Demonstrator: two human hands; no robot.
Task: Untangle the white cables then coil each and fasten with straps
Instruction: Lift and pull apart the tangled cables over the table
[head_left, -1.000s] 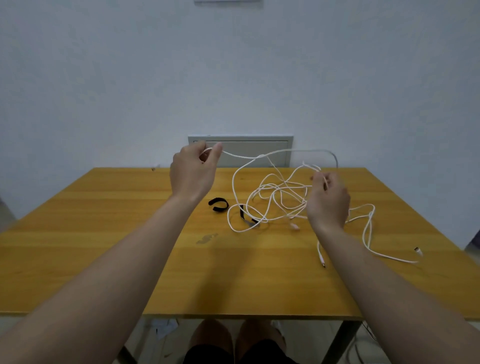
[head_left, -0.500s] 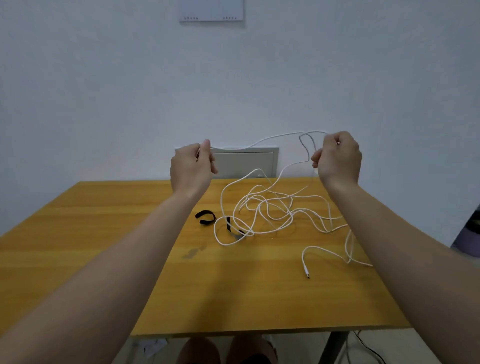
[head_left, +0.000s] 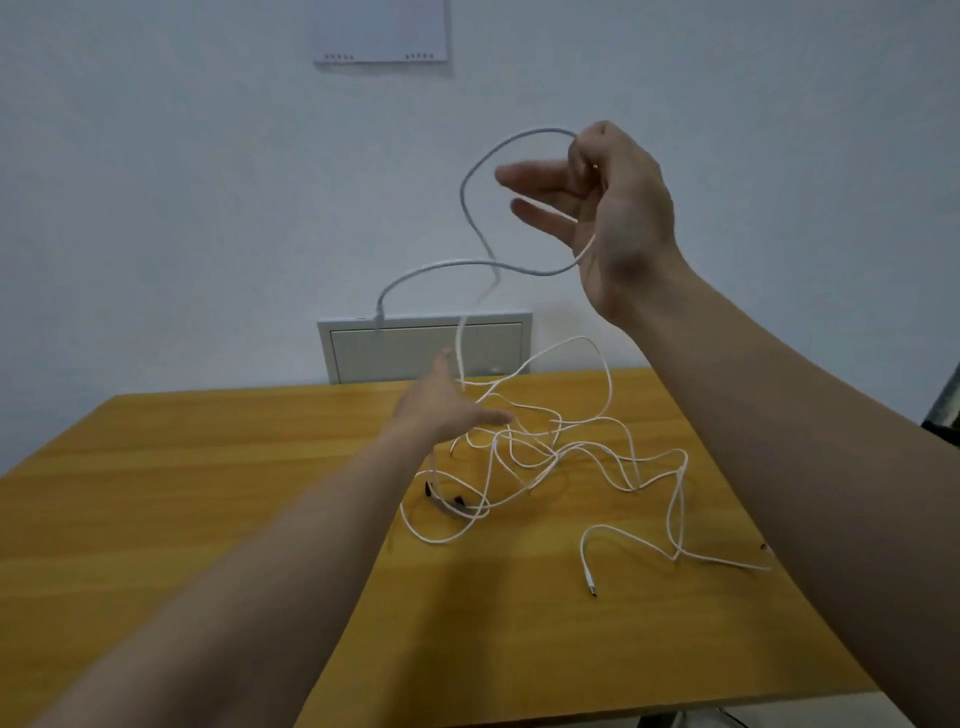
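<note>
The left hand (head_left: 447, 410) reaches forward low over the yellow wooden table (head_left: 208, 493), fingers straight and spread and holding nothing. Its thumb stands just beside the single white strand (head_left: 459, 353) that drops almost straight down into the heap. Just beyond and to the right of its fingertips, the tangle of thin white cables (head_left: 550, 452) sprawls across the table. The short black straps (head_left: 460, 501) lie half hidden under its near edge. That upright strand is the closest thing to grasp, so the left hand looks the better placed for the next pull. Higher up, a free plug end (head_left: 379, 312) dangles from a round loop of cable (head_left: 465, 192). The raised right hand (head_left: 618, 208) pinches this loop near the top between thumb and forefinger, its other fingers stretched leftward through the ring.
</note>
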